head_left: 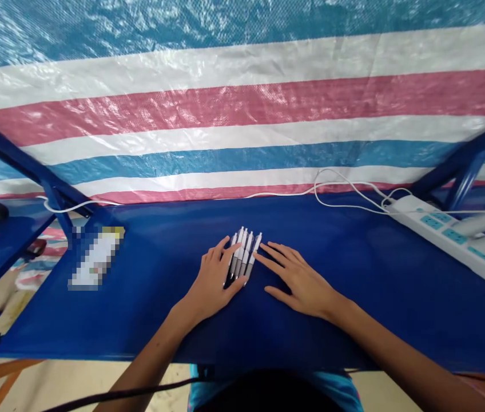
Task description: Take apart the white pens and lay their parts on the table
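Several white and grey pens [242, 254] lie side by side on the blue table [160, 229], tips toward me and slightly tilted to the left. My left hand [217, 277] rests over the left side of the row, fingers apart, with its thumb near the lower ends. On the other side, my right hand [300, 280] is spread open, its fingertips at or close to the rightmost pen. Part of the leftmost pen is hidden under my left fingers. Neither hand is closed around a pen.
A white power strip [452, 237] with plugs lies at the right, and a white cable [345, 203] loops along the back edge. A blurred-out white and yellow item [96, 260] lies at the left. Blue metal supports [56, 194] flank the striped sheet [242, 103].
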Motion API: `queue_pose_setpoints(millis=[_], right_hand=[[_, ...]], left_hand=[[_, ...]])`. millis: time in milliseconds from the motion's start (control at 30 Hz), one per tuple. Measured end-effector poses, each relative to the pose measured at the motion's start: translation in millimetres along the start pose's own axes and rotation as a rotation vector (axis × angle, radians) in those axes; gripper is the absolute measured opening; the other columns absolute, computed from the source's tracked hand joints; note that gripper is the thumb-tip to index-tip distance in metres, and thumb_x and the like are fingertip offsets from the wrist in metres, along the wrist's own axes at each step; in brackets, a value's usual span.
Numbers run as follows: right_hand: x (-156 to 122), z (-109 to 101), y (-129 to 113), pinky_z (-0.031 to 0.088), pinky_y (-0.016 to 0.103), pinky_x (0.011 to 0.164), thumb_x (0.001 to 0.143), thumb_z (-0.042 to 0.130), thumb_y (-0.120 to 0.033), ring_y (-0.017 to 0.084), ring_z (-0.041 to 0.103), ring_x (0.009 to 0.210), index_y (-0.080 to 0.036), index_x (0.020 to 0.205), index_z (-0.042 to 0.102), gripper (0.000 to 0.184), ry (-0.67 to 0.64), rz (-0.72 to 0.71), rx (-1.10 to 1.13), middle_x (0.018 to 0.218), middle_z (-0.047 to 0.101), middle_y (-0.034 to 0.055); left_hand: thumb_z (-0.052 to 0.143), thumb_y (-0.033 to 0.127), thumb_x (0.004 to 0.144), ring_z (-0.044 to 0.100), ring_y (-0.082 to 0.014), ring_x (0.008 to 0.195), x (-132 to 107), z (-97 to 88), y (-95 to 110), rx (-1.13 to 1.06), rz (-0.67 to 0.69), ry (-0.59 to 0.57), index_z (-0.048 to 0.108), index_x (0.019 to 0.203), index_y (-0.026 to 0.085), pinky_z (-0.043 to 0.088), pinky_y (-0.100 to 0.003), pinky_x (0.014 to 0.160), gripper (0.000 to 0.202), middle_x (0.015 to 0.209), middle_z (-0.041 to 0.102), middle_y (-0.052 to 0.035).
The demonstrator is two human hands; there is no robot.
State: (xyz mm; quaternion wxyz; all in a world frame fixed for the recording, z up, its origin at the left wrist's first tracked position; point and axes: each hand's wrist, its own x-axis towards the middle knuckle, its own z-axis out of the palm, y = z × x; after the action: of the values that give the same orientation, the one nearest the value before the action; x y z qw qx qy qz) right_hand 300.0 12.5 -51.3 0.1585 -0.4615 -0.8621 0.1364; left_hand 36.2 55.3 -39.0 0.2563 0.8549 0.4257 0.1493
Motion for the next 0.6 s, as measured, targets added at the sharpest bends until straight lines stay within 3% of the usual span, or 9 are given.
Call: queue_pose_setpoints(millis=[167,333,433,500,600], right_hand=[[2.0,-0.4,-2.3,0.037,0.064,0.12,0.1,0.056,-0.048,0.037,0.037,0.154,-0.032,0.16,0.044,0.063,-0.02,0.028,-0.022,0.167,0.041,0.0118],[4.9,-2.6,-4.7,0.035,0.062,0.122,0.101,0.054,-0.05,0.036,0.038,0.154,-0.029,0.159,0.046,0.063,-0.015,0.053,-0.013,0.167,0.042,0.0122],[4.7,-3.2,-6.1,0.034,0.063,0.122,0.101,0.053,-0.052,0.036,0.037,0.154,-0.027,0.16,0.044,0.064,-0.026,0.052,-0.012,0.167,0.041,0.0137],[4.0,-3.8,-5.9,0.033,0.062,0.123,0.1,0.054,-0.052,0.035,0.037,0.154,-0.028,0.162,0.04,0.068,-0.028,0.047,-0.007,0.167,0.041,0.0139],[4.4,-7.7,-2.3,0.035,0.06,0.123,0.099,0.056,-0.051,0.035,0.038,0.154,-0.026,0.164,0.035,0.073,-0.035,0.031,0.012,0.165,0.043,0.0143]], left_hand=[[0.05,0.054,0.103,0.032,-0.0377,0.155,-14.3,-20.3,-14.6,-0.074,0.039,-0.113,0.033,0.159,0.032,0.035,-0.061,0.122,0.062,0.17,0.028,-0.0149],[0.05,0.051,0.104,0.034,-0.0348,0.155,-29.4,-27.3,-20.3,-0.095,0.015,-0.094,0.034,0.159,0.035,0.037,-0.058,0.123,0.06,0.168,0.033,-0.012],[0.05,0.048,0.103,0.044,-0.031,0.15,-41.9,-28.0,-23.2,-0.131,-0.01,-0.012,0.04,0.156,0.033,0.043,-0.052,0.12,0.055,0.163,0.042,-0.0112],[0.047,0.046,0.103,0.057,-0.0297,0.137,-52.9,-32.8,-28.6,-0.121,-0.058,0.103,0.047,0.15,0.031,0.05,-0.05,0.114,0.049,0.152,0.055,-0.0114],[0.048,0.048,0.099,0.065,-0.0314,0.124,-74.0,-52.6,-43.1,0.009,-0.181,0.298,0.059,0.136,0.028,0.053,-0.05,0.108,0.044,0.138,0.066,-0.0112]])
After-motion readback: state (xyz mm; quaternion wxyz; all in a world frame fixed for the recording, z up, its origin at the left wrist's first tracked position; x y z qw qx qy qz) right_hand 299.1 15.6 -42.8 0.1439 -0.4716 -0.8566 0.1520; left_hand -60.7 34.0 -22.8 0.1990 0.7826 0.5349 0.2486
